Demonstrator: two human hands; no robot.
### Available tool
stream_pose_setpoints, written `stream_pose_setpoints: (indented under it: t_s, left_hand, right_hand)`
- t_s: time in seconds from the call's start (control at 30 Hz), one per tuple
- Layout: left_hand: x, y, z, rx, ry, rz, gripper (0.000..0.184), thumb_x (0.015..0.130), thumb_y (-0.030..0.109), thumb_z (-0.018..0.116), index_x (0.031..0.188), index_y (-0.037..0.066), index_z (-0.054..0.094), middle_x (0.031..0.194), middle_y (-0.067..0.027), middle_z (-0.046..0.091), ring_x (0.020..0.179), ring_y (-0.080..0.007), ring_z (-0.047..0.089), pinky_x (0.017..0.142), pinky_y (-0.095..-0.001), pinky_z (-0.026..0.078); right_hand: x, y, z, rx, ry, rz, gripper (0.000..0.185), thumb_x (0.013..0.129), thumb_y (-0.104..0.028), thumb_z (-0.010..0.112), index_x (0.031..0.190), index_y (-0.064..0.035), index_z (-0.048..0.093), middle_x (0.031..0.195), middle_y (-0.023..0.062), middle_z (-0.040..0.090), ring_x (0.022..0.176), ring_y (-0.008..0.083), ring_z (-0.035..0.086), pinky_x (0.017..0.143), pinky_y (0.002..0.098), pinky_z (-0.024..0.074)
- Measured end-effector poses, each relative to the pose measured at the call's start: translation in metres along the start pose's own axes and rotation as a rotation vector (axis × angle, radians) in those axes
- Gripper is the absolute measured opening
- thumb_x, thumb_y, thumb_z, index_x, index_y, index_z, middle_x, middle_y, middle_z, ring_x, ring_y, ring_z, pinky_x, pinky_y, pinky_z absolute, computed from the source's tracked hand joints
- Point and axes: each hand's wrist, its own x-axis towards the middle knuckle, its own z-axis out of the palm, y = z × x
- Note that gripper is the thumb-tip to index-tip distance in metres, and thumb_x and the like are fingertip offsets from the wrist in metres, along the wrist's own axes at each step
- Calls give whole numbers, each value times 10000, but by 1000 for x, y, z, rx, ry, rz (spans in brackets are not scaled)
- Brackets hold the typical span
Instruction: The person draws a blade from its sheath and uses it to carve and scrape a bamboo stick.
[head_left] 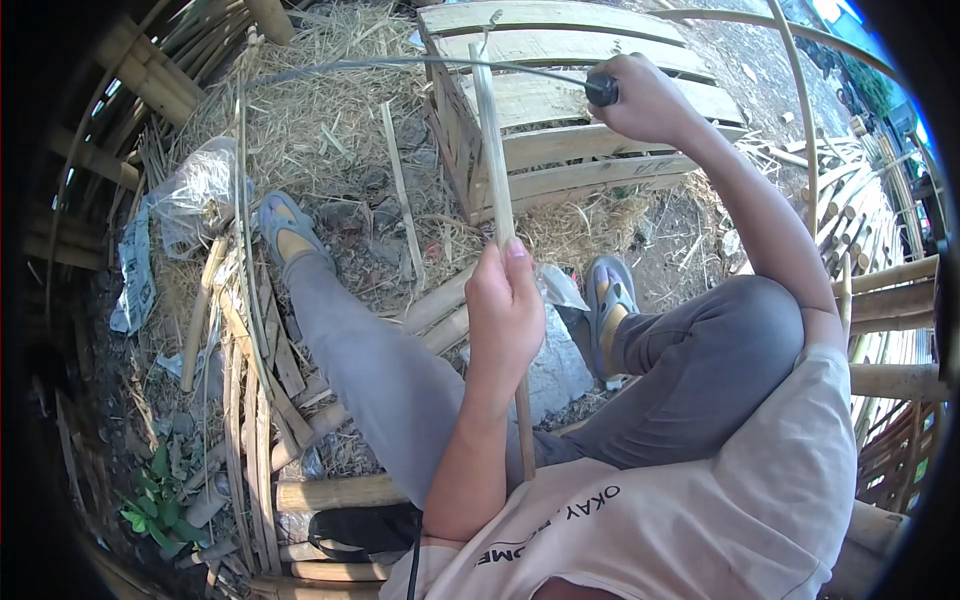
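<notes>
My left hand (505,305) is closed around a long, pale bamboo strip (494,150) that stands almost upright in front of me. Its lower end reaches down to my shirt. Out ahead and to the right, my right hand (648,102) grips the black handle of a long, thin-bladed knife (540,70). The blade stretches leftward and meets or crosses the strip near its top; I cannot tell whether it cuts into the wood. A small curl of fibre shows at the strip's upper end.
A slatted wooden crate (590,150) stands ahead, behind the strip. Straw and shavings (310,120) cover the ground. A plastic bag (200,190) and split bamboo pieces (250,440) lie at left. Bamboo poles (860,215) are stacked at right. My legs are spread apart.
</notes>
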Motion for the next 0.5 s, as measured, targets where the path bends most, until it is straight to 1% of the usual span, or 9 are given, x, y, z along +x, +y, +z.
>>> stream_pose_setpoints:
  t_s: [0.03, 0.07, 0.17, 0.2, 0.3, 0.4, 0.43, 0.5]
  left_hand:
    - [1, 0, -1, -32, -13, -12, 344, 1096, 293, 400, 855, 63, 484, 582, 53, 421, 485, -34, 400, 438, -232, 321]
    - [1, 0, -1, -64, -30, -28, 344, 1097, 294, 398, 854, 65, 480, 581, 54, 418, 485, -34, 401, 438, -232, 321]
    - [-1, 2, 0, -121, -58, -50, 336, 1097, 283, 399, 850, 66, 471, 575, 54, 409, 484, -34, 397, 441, -235, 318]
    - [-2, 3, 0, -133, -62, -53, 333, 1097, 277, 401, 849, 66, 469, 573, 54, 407, 484, -35, 394, 442, -237, 316]
    - [-5, 4, 2, -54, -39, 52, 319, 1092, 254, 414, 843, 63, 471, 572, 53, 402, 489, -35, 393, 448, -246, 313]
    - [-13, 4, 3, 11, -54, 75, 316, 1088, 236, 425, 833, 56, 474, 587, 48, 410, 499, -37, 384, 453, -257, 312]
    - [-14, 3, 4, 39, -63, 105, 319, 1087, 234, 426, 830, 53, 475, 592, 45, 415, 502, -39, 384, 455, -260, 312]
    - [-16, -1, 6, 92, -82, 168, 325, 1086, 232, 428, 825, 45, 477, 602, 39, 423, 507, -42, 384, 458, -265, 314]
  right_hand:
    - [-3, -3, 12, 10, 102, -110, 172, 741, -140, 694, 766, 28, 668, 650, 175, 635, 631, 329, 644, 643, 417, 506]
    - [-5, -5, 16, -23, 67, -96, 156, 703, -111, 667, 796, 8, 703, 679, 188, 656, 698, 358, 679, 687, 429, 530]
    - [-6, -23, 9, -127, -134, -69, 294, 666, -128, 635, 918, -24, 746, 830, 210, 712, 795, 384, 697, 773, 448, 568]
    - [-9, -20, 16, -102, -4, -140, 183, 641, -62, 591, 770, 20, 691, 650, 217, 632, 663, 417, 640, 668, 470, 531]
    - [-6, -13, 17, -87, 66, -171, 175, 644, -59, 589, 764, 27, 683, 671, 233, 636, 682, 423, 639, 685, 483, 525]
    - [10, -7, 3, -112, -35, 48, 247, 646, -53, 596, 848, 17, 719, 736, 237, 666, 742, 411, 657, 735, 473, 526]
    - [13, 6, 5, -101, 51, 56, 304, 653, -56, 606, 921, 6, 737, 777, 241, 680, 770, 400, 664, 765, 469, 524]
    - [15, 21, 3, -183, 62, 44, 223, 663, -93, 646, 851, -17, 739, 785, 202, 709, 742, 350, 697, 748, 432, 563]
